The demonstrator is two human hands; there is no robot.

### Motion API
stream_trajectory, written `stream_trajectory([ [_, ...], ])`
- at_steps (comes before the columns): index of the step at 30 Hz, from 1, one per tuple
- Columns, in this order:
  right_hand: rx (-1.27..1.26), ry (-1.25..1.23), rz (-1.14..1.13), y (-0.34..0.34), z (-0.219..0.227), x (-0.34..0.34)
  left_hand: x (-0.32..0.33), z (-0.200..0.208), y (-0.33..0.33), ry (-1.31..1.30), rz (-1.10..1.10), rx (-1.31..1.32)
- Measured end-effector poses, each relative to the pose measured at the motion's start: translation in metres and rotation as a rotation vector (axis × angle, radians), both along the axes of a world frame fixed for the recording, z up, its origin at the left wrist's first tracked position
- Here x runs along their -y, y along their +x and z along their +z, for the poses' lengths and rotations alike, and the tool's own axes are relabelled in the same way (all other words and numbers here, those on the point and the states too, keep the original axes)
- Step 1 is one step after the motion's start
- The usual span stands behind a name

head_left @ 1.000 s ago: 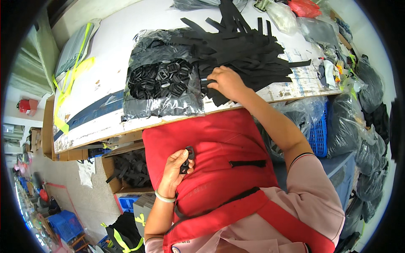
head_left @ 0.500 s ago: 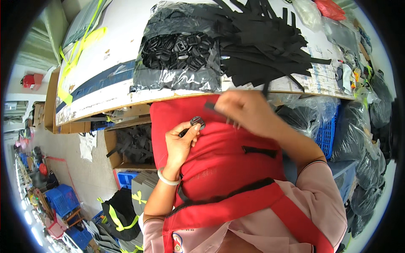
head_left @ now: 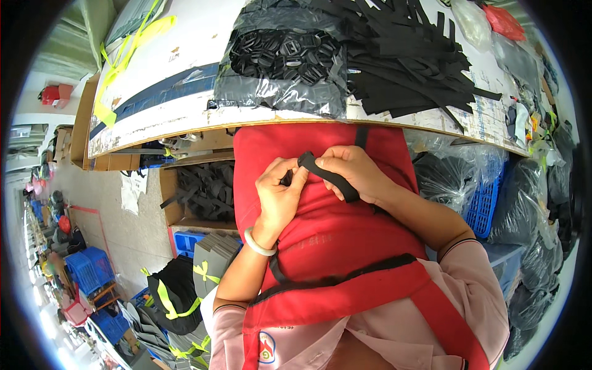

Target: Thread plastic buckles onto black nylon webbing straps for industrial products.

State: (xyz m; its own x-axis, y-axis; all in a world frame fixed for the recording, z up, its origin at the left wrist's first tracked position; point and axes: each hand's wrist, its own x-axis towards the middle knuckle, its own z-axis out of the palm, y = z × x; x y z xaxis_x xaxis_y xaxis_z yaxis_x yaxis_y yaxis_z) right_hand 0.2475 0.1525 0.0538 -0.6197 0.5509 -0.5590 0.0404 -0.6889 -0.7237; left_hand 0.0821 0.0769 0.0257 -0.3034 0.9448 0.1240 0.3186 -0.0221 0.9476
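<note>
Over my red apron point(head_left: 345, 234), my left hand point(head_left: 279, 196) pinches a small black plastic buckle point(head_left: 287, 178) that is mostly hidden by the fingers. My right hand point(head_left: 353, 171) grips a black webbing strap point(head_left: 328, 176), whose end meets the buckle between both hands. On the white table point(head_left: 185, 74) above lie a clear bag of several black buckles point(head_left: 285, 57) and a heap of black straps point(head_left: 407, 61).
A cardboard box of black straps point(head_left: 206, 191) sits under the table at left. A blue crate point(head_left: 484, 203) and black plastic bags point(head_left: 444, 179) stand at right. Blue crates point(head_left: 86, 271) and yellow-trimmed black items point(head_left: 176, 293) lie on the floor lower left.
My right hand came off the strap heap on the table with one strap and moved down to my lap. Both hands now meet at the buckle.
</note>
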Motion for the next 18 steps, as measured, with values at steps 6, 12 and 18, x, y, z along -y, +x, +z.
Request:
stream_trajectory([
  [6, -0.112, 0.057, -0.115, -0.012, -0.008, 0.006, 0.000, 0.000, 0.001, 0.037, 0.016, -0.108],
  [12, -0.153, 0.111, -0.061, -0.013, -0.019, 0.001, 0.004, -0.007, -0.008, 0.179, -0.036, -0.231],
  [18, -0.157, 0.223, 0.036, -0.012, -0.019, -0.003, 0.006, -0.008, -0.010, -0.257, 0.078, 0.889],
])
